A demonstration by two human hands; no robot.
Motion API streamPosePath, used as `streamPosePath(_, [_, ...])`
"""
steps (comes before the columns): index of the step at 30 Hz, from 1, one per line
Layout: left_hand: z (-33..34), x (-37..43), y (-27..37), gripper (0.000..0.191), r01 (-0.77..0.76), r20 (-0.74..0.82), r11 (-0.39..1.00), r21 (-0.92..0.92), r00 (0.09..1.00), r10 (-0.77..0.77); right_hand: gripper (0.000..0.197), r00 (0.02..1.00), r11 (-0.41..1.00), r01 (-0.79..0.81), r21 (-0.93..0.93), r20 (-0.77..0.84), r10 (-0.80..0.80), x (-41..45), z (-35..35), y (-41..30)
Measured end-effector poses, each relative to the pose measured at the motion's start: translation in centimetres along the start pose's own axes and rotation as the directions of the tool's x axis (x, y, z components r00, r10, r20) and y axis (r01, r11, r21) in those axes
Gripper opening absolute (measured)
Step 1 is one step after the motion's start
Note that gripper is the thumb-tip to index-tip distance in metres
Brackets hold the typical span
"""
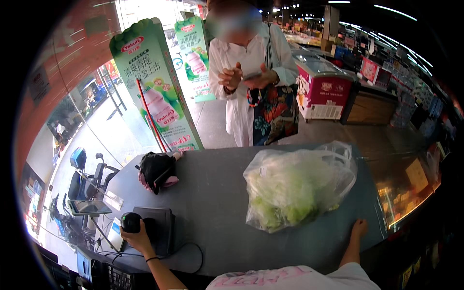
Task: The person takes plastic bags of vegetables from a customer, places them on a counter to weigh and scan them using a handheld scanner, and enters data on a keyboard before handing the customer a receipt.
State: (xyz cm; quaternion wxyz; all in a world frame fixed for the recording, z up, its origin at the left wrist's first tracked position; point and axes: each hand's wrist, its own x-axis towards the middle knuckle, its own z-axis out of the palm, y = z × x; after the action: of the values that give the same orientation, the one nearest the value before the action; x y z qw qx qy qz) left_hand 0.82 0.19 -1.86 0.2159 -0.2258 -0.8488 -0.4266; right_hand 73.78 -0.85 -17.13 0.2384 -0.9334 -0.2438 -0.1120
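Note:
My left hand, with a dark band at its wrist, grips a black round-headed handheld scanner at the counter's left end. A small green light glows on the scanner. Beside it lies a flat black box-like device. My right hand rests on the grey counter near its right edge, fingers curled, nothing visible in it. Between my hands, a clear plastic bag of leafy green vegetables sits towards the right, its handles at the far side. A folded black and pink umbrella lies at the far left.
Across the counter stands a person holding a phone. A screen on a stand and a keyboard are at the left; a cable loops over the counter. A red chest freezer stands beyond.

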Motion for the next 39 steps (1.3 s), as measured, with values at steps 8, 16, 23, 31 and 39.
streamPosePath(8, [-0.6, -0.1, -0.2, 0.074, 0.001, 0.009, 1.0, 0.007, 1.0, -0.001, 0.029, 0.996, 0.998, -0.065, -0.024, 0.052, 0.066, -1.4, -3.1, -2.7])
streamPosePath(16, [-0.2, 0.0, -0.2, 0.073, 0.003, -0.009, 1.0, 0.021, 1.0, -0.003, 0.027, 0.995, 0.996, 0.029, -0.079, -0.096, -0.036, -0.8, -1.3, -1.8])
streamPosePath(23, [-0.2, 0.0, 0.0, 0.073, 0.034, 0.007, 0.998, 0.043, 0.999, -0.035, 0.025, 0.998, 0.998, -0.057, -0.036, 0.031, 0.058, -1.3, -2.1, -2.2])
streamPosePath(31, [0.3, 0.1, -1.1, 0.074, 0.001, -0.007, 0.999, 0.054, 1.0, -0.001, 0.025, 0.989, 0.993, -0.102, -0.061, 0.106, 0.108, -1.4, -3.5, -3.1])
streamPosePath(39, [0.2, 0.2, -0.8, 0.075, -0.03, -0.015, 0.999, 0.022, 0.999, 0.031, 0.024, 0.998, 0.998, -0.047, -0.034, 0.043, 0.048, -1.7, -3.6, -3.3])
